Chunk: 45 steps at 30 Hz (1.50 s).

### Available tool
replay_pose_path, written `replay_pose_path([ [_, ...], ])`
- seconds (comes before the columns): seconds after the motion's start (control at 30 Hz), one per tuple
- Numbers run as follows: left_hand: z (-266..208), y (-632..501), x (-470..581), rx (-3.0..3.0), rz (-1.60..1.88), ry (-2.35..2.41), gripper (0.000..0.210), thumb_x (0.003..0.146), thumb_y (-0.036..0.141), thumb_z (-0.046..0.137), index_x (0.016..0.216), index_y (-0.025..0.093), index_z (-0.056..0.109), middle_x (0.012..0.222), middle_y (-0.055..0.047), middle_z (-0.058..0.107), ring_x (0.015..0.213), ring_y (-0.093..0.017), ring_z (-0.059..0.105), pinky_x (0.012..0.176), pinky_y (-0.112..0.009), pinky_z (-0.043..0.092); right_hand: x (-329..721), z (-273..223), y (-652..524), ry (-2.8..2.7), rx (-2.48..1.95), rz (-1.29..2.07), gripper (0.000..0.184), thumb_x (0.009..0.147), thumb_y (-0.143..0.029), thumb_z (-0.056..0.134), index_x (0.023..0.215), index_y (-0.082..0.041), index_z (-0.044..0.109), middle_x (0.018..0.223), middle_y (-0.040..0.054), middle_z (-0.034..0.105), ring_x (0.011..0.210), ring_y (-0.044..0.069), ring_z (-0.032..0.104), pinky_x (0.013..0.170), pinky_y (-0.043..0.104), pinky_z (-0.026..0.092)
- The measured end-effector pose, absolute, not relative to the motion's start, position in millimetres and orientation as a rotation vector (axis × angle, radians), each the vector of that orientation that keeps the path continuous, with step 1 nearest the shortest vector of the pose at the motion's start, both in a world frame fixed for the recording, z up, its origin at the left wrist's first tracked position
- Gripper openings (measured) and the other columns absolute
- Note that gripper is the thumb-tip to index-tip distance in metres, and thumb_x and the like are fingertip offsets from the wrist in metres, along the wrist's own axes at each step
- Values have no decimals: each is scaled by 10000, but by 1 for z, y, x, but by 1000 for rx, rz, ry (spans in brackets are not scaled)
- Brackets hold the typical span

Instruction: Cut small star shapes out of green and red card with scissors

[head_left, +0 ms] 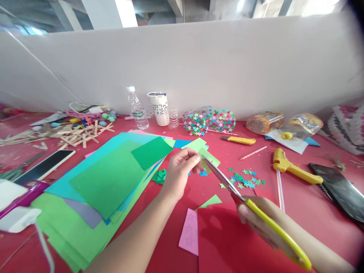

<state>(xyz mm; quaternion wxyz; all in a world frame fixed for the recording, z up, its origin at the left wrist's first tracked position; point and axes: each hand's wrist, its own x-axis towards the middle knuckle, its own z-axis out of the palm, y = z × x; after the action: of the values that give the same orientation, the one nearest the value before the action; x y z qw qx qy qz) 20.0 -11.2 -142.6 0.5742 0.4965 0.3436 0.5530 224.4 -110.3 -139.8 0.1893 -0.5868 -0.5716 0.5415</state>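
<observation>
Left hand (178, 170): green paper (207, 154) is clamped between fingers, at tips of scissors (251, 206)
Right hand (260, 216): fingers are wrapped round scissors' handle
Star cutouts (250, 184): scattered right of scissors' blades

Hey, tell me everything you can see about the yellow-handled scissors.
The scissors have long, silvery, metal-looking blades and a yellow, plastic-looking handle, with red near the pivot. They slant over the red table, tips pointing away and leftward. The right hand's grip holds the handle, partly hiding it. The tips overlap green paper apparently pinched in the left hand's grip; contact is unclear.
</observation>
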Motion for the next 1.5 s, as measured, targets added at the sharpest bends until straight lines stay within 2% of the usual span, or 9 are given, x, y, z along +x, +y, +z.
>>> replay_pose_path([
  [0.17,-145,-14,21,1246,1265,794,153,830,221,633,681,188,623,555,53,577,528,-73,514,536,-204,367,226,-140,-113,-1584,-1630,1537,757,671,-981,347,699,-229,433,523,-108,328,419,75,305,400,206,253],
  [0.33,-144,-14,20,1251,1233,781,180,813,213,643,638,193,606,553,46,582,527,-84,508,536,-220,369,231,-140,-115,-1659,-1563,1519,700,754,-932,352,707,-237,424,538,-96,370,431,86,315,435,231,287],
  [0.57,-144,-14,21,1183,1194,784,143,781,240,670,650,195,637,555,35,585,522,-93,504,527,-226,374,233,-140,-115,-1725,-1509,1518,661,817,-887,325,718,-241,426,500,-99,372,421,95,311,451,246,277],
  [0.67,-143,-14,21,1154,1189,772,133,776,235,671,651,196,642,554,36,585,520,-90,497,521,-221,371,233,-139,-114,-1702,-1530,1501,682,799,-898,345,716,-229,446,533,-92,384,424,88,324,445,231,278],
  [0.83,-142,-14,20,1119,1175,742,121,762,213,680,648,189,650,555,37,577,511,-83,485,509,-214,364,228,-139,-112,-1637,-1629,1479,745,713,-956,338,682,-223,467,490,-98,374,385,72,294,380,204,215],
  [0.97,-144,-15,23,1070,1203,720,129,774,219,689,659,184,644,558,39,580,515,-76,496,517,-200,364,224,-144,-115,-1588,-1660,1452,757,704,-966,335,693,-224,482,493,-92,382,384,76,284,379,207,226],
  [1.2,-148,-21,31,960,1221,705,124,786,223,703,692,171,642,591,35,577,539,-72,505,548,-190,381,222,-153,-115,-1457,-1608,1522,642,752,-877,481,630,-248,527,499,-54,387,434,140,331,434,275,305],
  [1.5,-149,-22,32,944,1206,725,132,783,229,688,683,175,621,590,28,571,552,-88,497,557,-209,378,215,-153,-122,-1490,-1653,1450,641,825,-858,386,687,-237,468,488,-101,350,364,77,258,351,213,182],
])
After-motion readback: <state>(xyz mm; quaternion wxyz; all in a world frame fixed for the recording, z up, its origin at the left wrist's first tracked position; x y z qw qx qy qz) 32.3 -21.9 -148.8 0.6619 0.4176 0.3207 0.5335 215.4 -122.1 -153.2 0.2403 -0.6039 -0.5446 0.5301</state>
